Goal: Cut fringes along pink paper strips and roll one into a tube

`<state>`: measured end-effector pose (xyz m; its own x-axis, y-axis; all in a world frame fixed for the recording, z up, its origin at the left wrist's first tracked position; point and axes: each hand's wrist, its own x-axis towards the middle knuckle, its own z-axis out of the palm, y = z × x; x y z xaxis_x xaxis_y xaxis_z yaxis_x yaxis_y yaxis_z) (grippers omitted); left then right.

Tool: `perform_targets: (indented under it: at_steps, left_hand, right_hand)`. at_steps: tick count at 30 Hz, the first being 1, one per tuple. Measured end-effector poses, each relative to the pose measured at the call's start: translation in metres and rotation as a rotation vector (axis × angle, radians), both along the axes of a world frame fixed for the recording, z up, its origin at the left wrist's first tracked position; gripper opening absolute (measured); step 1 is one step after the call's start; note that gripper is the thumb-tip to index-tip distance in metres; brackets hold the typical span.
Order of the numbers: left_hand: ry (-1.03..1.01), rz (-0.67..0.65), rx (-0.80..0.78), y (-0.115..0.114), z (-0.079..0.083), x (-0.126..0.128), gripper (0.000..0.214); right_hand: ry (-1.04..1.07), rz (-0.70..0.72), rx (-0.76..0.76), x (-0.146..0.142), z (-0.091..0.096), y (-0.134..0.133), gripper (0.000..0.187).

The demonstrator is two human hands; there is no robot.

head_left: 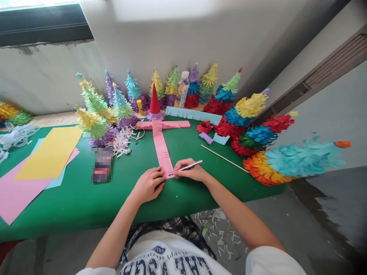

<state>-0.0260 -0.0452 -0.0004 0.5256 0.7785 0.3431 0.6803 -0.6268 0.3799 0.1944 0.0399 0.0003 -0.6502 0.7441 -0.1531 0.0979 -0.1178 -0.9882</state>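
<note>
A long pink paper strip (162, 147) with cuts along one edge lies lengthwise on the green table. My left hand (150, 184) rests on its near end, fingers bent and not wrapped round anything. In my right hand (189, 170) is a silver pen (193, 165), its tip at the strip's near end. Beyond, a second pink strip (179, 124) lies crosswise. A red paper cone (155, 101) with a purple fringed base stands behind the strips. To the right are a light blue fringed strip (195, 114) and a red paper ring (204, 126).
Several fringed paper trees, such as a turquoise-topped one (301, 158), ring the table's back and right. At left are yellow paper (51, 152), pink paper (23, 191) and a blurred phone-like object (102, 165). A thin wooden stick (225, 158), a bottle (182, 91) and a glue stick (140, 107) also show.
</note>
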Motion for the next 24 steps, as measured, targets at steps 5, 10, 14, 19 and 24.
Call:
perform_targets:
  at_steps: [5, 10, 14, 19, 24]
  left_hand:
    - [0.021, -0.03, -0.057, -0.0016, 0.0046, -0.0064, 0.029]
    - [0.033, -0.028, -0.043, -0.0012, 0.0045, -0.0054, 0.028]
    - [0.055, -0.037, -0.016, -0.002, 0.0053, -0.005, 0.031]
    - [0.083, -0.023, 0.0, -0.002, 0.0068, -0.0028, 0.027]
    - [0.115, -0.012, 0.03, -0.0017, 0.0068, -0.0008, 0.024]
  right_hand:
    - [-0.04, 0.027, 0.06, 0.0, -0.0029, 0.0, 0.025]
    - [-0.08, 0.039, 0.1, 0.0008, -0.0034, 0.0003, 0.027]
    - [-0.068, 0.051, 0.12, 0.0007, -0.0034, 0.0011, 0.027]
    - [-0.059, 0.064, 0.247, 0.0004, -0.0001, 0.0022, 0.022]
    - [-0.065, 0.085, 0.368, 0.0017, 0.0022, 0.0042, 0.02]
